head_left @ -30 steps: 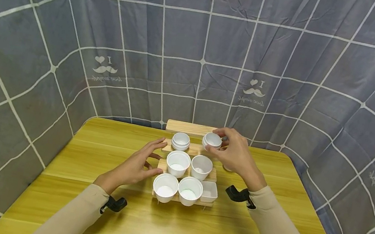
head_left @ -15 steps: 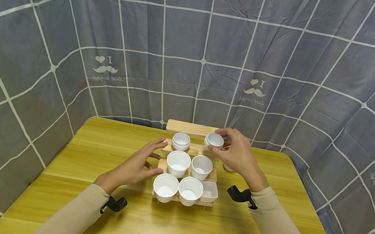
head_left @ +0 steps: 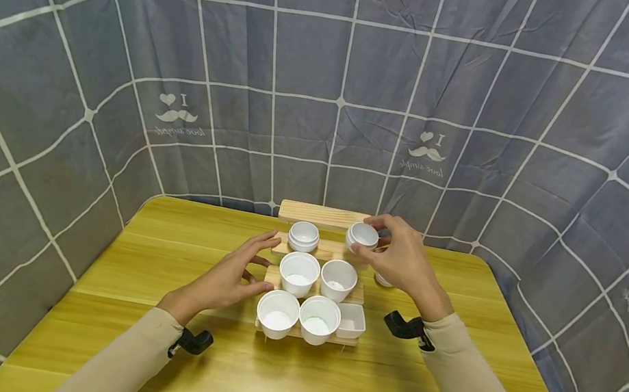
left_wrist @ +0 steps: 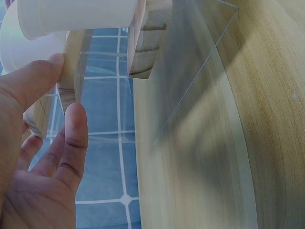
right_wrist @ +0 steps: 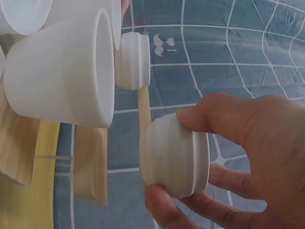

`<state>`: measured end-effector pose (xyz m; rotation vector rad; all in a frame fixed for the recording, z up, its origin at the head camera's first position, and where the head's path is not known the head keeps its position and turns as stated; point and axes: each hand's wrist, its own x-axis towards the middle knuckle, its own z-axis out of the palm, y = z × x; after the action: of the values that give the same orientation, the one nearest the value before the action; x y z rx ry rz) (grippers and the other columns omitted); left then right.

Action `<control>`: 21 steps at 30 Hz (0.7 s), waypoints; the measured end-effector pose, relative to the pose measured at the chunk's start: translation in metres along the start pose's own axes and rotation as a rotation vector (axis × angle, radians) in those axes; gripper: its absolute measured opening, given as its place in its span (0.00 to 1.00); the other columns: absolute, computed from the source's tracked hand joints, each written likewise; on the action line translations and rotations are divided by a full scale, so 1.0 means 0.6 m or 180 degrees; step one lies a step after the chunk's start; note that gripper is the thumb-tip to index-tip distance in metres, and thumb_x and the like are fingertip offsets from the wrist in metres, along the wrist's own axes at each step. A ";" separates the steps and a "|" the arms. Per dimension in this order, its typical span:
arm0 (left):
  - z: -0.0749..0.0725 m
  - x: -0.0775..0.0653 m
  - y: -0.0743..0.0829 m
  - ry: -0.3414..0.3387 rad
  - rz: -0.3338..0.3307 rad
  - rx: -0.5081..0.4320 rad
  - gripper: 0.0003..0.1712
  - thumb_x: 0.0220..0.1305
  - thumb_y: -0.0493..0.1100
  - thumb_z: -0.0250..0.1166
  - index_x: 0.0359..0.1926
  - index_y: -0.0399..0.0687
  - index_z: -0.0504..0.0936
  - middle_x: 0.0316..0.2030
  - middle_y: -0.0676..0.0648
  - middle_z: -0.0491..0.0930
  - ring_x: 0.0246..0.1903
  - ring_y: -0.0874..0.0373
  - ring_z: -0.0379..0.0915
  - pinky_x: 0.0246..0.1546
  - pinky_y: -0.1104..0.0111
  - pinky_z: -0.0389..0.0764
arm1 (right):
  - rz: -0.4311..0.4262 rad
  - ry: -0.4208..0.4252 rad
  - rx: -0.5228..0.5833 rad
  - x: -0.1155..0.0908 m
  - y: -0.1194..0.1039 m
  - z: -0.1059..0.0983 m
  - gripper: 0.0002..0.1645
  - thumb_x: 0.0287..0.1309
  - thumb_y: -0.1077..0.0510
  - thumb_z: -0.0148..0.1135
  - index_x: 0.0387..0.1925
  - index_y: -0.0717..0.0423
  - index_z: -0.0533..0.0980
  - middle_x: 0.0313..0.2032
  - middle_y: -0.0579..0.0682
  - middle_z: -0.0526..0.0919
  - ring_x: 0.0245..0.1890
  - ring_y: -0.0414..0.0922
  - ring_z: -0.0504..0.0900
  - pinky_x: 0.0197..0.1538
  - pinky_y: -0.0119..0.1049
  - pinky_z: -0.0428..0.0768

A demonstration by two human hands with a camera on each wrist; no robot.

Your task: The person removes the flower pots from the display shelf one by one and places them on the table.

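Note:
My right hand [head_left: 401,255] grips a small round white cup [right_wrist: 164,155] with a stepped, ridged rim, thumb on one side and fingers on the other. The cup is held over the right end of a stepped wooden stand's upper tier [head_left: 327,250]. A matching small cup [head_left: 303,236] sits at that tier's left. My left hand [head_left: 226,278] is at the stand's left side, fingers spread; in the left wrist view its thumb [left_wrist: 45,71] touches the end of a wooden board [left_wrist: 71,71].
Lower tiers bear larger white cups [head_left: 299,273], [head_left: 338,280], [head_left: 277,315], [head_left: 319,320] and a square white dish [head_left: 352,321]. A small white object [head_left: 382,281] shows beneath my right hand. A grey checked curtain [head_left: 305,63] surrounds the wooden table [head_left: 283,385].
My right hand has moved slightly to the right with the small cup in its grip. The left hand and the stand keep their places.

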<state>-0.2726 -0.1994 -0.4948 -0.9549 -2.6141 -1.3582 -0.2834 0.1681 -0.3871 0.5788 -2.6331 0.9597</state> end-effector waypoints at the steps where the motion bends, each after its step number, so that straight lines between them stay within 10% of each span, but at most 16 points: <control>1: 0.000 0.000 0.000 -0.0004 -0.0005 0.0000 0.55 0.77 0.37 0.80 0.94 0.50 0.59 0.96 0.41 0.50 0.72 0.33 0.85 0.55 0.66 0.92 | -0.0002 0.0005 -0.0005 0.000 0.001 0.000 0.34 0.70 0.51 0.85 0.69 0.63 0.85 0.63 0.65 0.89 0.48 0.60 0.94 0.54 0.57 0.96; 21: 0.000 0.002 0.000 -0.0010 0.0013 0.0001 0.55 0.77 0.36 0.80 0.94 0.51 0.59 0.96 0.40 0.50 0.72 0.33 0.85 0.55 0.66 0.92 | 0.0039 0.0047 0.0040 -0.006 0.020 -0.002 0.33 0.70 0.53 0.86 0.69 0.64 0.85 0.63 0.65 0.90 0.49 0.60 0.95 0.56 0.57 0.96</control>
<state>-0.2736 -0.1988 -0.4942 -0.9624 -2.6131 -1.3565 -0.2856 0.1779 -0.3942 0.5571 -2.6224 0.9811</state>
